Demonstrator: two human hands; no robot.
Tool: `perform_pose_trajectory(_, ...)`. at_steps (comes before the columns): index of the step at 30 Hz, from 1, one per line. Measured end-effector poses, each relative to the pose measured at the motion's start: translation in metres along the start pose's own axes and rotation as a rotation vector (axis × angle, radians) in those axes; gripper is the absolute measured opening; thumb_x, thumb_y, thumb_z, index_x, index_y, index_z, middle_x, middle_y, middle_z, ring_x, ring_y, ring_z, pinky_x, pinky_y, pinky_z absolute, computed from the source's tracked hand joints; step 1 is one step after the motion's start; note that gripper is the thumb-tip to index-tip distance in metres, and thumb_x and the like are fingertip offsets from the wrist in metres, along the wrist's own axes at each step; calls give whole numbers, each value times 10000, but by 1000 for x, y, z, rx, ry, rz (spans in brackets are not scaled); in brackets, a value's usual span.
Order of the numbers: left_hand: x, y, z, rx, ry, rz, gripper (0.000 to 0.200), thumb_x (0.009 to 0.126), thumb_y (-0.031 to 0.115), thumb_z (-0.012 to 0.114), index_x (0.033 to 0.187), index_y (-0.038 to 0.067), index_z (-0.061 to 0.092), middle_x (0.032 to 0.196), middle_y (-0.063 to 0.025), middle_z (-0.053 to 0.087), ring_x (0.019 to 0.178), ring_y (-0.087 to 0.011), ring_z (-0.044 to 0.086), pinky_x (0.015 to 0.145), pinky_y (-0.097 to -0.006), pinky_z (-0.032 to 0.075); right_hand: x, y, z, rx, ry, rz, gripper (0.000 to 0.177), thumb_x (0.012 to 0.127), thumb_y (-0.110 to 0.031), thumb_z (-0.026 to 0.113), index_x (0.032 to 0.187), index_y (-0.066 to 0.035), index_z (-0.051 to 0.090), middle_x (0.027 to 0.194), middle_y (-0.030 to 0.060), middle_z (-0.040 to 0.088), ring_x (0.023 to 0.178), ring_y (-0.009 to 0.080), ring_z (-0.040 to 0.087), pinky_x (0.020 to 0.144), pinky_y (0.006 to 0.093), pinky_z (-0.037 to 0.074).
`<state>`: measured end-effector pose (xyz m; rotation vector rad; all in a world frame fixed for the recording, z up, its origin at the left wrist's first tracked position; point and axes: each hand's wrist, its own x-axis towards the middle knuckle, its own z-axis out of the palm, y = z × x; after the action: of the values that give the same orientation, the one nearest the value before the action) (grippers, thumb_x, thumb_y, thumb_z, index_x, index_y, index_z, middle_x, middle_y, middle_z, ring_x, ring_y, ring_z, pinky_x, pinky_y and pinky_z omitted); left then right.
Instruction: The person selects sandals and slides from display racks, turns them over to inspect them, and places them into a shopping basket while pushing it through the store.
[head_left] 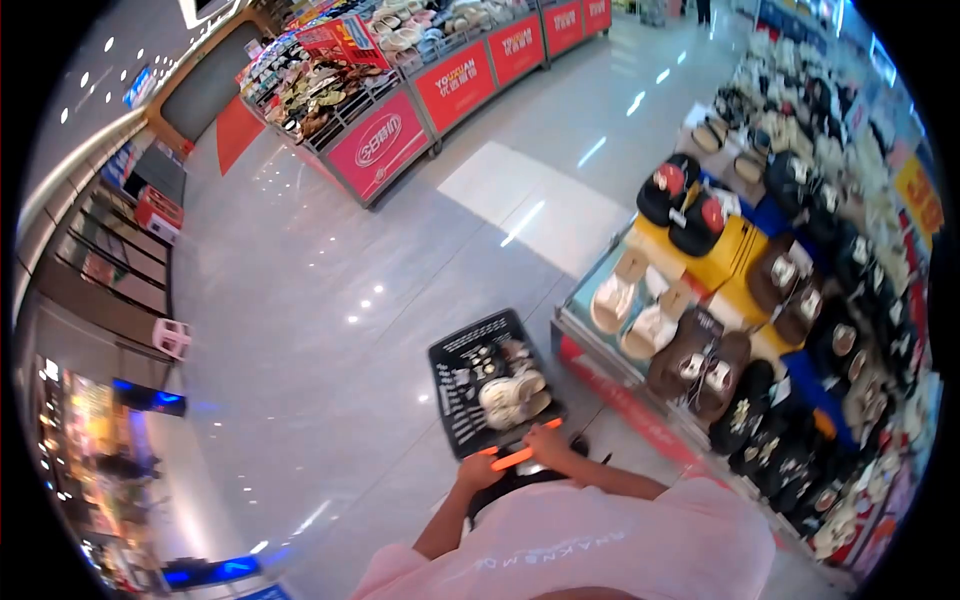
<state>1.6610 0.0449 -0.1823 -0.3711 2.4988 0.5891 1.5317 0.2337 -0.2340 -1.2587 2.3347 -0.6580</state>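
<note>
In the head view my left hand (479,470) and my right hand (547,444) are both closed around the orange handle (514,458) of a black shopping cart. Its slotted plastic basket (456,410) lies just ahead of my hands. Inside sits a pair of cream shoes (512,400), with darker footwear (486,362) behind them. Part of the cart below the handle is hidden by my arms and pink shirt.
On my right a long display (640,400) carries rows of sandals (655,325) and dark slippers (700,365). Red-panelled bins (470,90) of footwear stand ahead. Grey tiled floor (330,350) stretches ahead and left. A pink stool (171,339) stands at the left.
</note>
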Motion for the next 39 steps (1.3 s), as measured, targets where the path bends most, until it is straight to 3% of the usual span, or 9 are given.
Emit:
perform_pose_trajectory(6, 26, -20, -69, -73, 92, 45, 288, 742, 392, 661, 901, 166, 744, 870, -115, 713, 839, -315, 689, 755, -460, 550, 75, -2, -25, -116, -76, 29, 163, 777, -128, 592, 896, -90, 697, 908, 130, 693, 876, 317, 670, 776, 446, 528)
perform_pose_trajectory(9, 61, -54, -84, -130, 118, 89, 314, 753, 406, 641, 909, 157, 753, 881, -120, 719, 832, -322, 690, 752, -465, 549, 126, -30, -62, -231, -327, 282, 367, 727, -61, 619, 1078, -121, 707, 1003, 144, 706, 935, 316, 680, 812, 427, 536)
perform_pose_trajectory(12, 85, -71, -118, -153, 135, 106, 294, 750, 364, 639, 898, 139, 758, 882, -126, 722, 830, -328, 694, 740, -463, 546, 175, -1, -63, -39, -398, 68, 517, 740, -20, 620, 1222, -200, 670, 1047, 153, 702, 985, 315, 680, 832, 405, 545)
perform_pose_trajectory(13, 101, -79, -127, -179, 175, 125, 296, 745, 370, 641, 891, 140, 756, 868, -130, 720, 819, -332, 692, 731, -463, 547, 196, 3, -68, -92, -540, 54, 777, 648, 59, 673, 1356, -247, 575, 1074, 126, 704, 1001, 331, 666, 838, 383, 531)
perform_pose_trajectory(16, 128, -101, -143, -227, 210, 170, 293, 730, 364, 657, 872, 126, 751, 836, -133, 715, 784, -341, 689, 706, -461, 546, 240, -5, -80, -64, -619, 125, 537, 691, -41, 679, 1207, -190, 680, 994, 152, 714, 956, 324, 685, 806, 413, 555)
perform_pose_trajectory(22, 179, -133, -201, -212, 259, 268, 289, 722, 346, 662, 849, 99, 743, 809, -130, 704, 785, -332, 676, 706, -476, 536, 313, -3, -85, -449, -535, 245, 214, 700, -68, 694, 911, -61, 731, 913, 155, 719, 897, 330, 700, 782, 433, 562)
perform_pose_trajectory(26, 210, -148, -237, -145, 177, 282, 295, 723, 353, 661, 890, 127, 751, 862, -136, 711, 832, -340, 680, 747, -469, 540, 343, -1, -85, -380, -320, 301, 158, 757, -92, 664, 897, -49, 721, 907, 170, 717, 898, 334, 701, 781, 442, 561)
perform_pose_trajectory(36, 296, -196, -339, 80, 45, 315, 313, 722, 426, 667, 849, 146, 727, 845, -120, 708, 814, -339, 676, 723, -461, 544, 454, -22, -123, -346, -519, 182, 183, 733, -166, 681, 873, -55, 723, 884, 123, 718, 813, 309, 696, 683, 457, 551)
perform_pose_trajectory(39, 322, -203, -361, 196, -42, 291, 315, 729, 453, 677, 853, 171, 741, 879, -86, 718, 839, -306, 685, 747, -441, 550, 470, -28, -128, -278, -440, 180, 179, 689, -147, 684, 845, -77, 738, 837, 108, 712, 775, 299, 689, 660, 451, 547)
